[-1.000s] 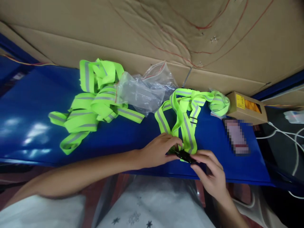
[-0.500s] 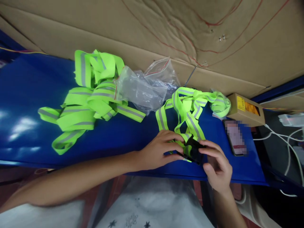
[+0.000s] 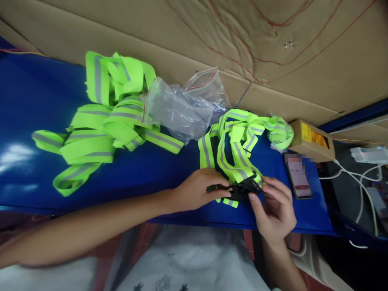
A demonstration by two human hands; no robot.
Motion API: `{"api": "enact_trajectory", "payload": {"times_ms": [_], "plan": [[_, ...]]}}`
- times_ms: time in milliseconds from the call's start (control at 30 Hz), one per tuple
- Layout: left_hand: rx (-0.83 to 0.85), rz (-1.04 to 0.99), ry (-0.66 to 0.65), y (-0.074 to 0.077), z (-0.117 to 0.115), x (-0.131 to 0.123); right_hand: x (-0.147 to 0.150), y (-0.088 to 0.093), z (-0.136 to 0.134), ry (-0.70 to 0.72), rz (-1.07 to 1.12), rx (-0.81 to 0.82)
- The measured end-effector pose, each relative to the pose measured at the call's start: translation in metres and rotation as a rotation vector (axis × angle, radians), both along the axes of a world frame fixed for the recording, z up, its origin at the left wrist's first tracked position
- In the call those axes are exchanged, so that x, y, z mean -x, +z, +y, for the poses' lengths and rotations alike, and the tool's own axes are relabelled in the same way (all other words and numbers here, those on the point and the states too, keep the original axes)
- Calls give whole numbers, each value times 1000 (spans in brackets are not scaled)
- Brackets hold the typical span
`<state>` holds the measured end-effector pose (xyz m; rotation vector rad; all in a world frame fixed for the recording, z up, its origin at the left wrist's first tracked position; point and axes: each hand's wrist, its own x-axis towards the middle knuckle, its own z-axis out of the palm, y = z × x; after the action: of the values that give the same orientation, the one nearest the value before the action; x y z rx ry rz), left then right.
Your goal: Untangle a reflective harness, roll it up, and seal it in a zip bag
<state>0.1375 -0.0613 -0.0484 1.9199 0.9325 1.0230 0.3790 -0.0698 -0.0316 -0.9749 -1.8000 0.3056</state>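
Between my two hands is a black plastic buckle (image 3: 242,190) attached to a neon-yellow reflective strap (image 3: 239,159) with a grey stripe. My left hand (image 3: 201,190) pinches the buckle's left end between thumb and fingers. On the other side, my right hand (image 3: 274,208) grips the buckle's right end, thumb below and fingers above. The strap runs in loops away from the buckle over the blue table (image 3: 169,178). Parts of the buckle are hidden behind my fingertips.
Several reflective straps (image 3: 91,137) lie piled at the left. Clear zip bags (image 3: 182,109) sit at the back middle. On the right are a bagged strap roll (image 3: 281,133), a cardboard box (image 3: 312,141), a phone (image 3: 298,178) and white cables (image 3: 360,178). A cardboard wall (image 3: 127,36) stands behind.
My left fingers have closed further on the buckle, and my right thumb has come onto it. The buckle has turned flatter, and the strap by it has shifted. The view has moved slightly.
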Motion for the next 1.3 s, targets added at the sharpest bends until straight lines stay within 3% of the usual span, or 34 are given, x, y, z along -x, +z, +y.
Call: {"api": "enact_trajectory", "payload": {"times_ms": [133,467,867,1300], "plan": [[-9,56,-41,-2,0,-1,3,4,3,-42,65,-33],[-8,117,-63,-7,3,-1,7,4,6,-69,-43,-118],[36,156,-40,-8,4,0,6,-8,7,28,-44,19],[96,160,-40,-8,5,2,-1,-3,7,126,-184,69]]}}
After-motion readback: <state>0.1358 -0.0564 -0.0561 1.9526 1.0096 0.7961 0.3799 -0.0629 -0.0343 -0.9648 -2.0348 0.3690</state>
